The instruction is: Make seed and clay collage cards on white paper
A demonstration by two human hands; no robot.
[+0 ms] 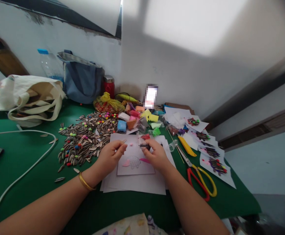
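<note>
My left hand (114, 152) is closed in a pinch above the left part of a white sheet (121, 169). Whatever its fingertips hold is too small to make out. My right hand (156, 155) grips a small clear plastic packet (143, 143) with something dark inside. Between the hands, the sheet bears a pencil drawing of a hedgehog-like animal (134, 162), with pink clay (126, 163) on its face. A small pink ball (131, 144) lies above the drawing. Beside my right fingers is a pink pointed piece (145, 160), partly covered by the hand.
Sunflower seeds (83, 140) mixed with coloured beads lie left. Colourful clay packets (132, 124) are behind. Scissors (198, 178), a yellow cutter (186, 146) and seed-decorated papers (215, 164) are right. A phone (150, 97), red flask (108, 86) and blue bag (82, 78) stand at the back.
</note>
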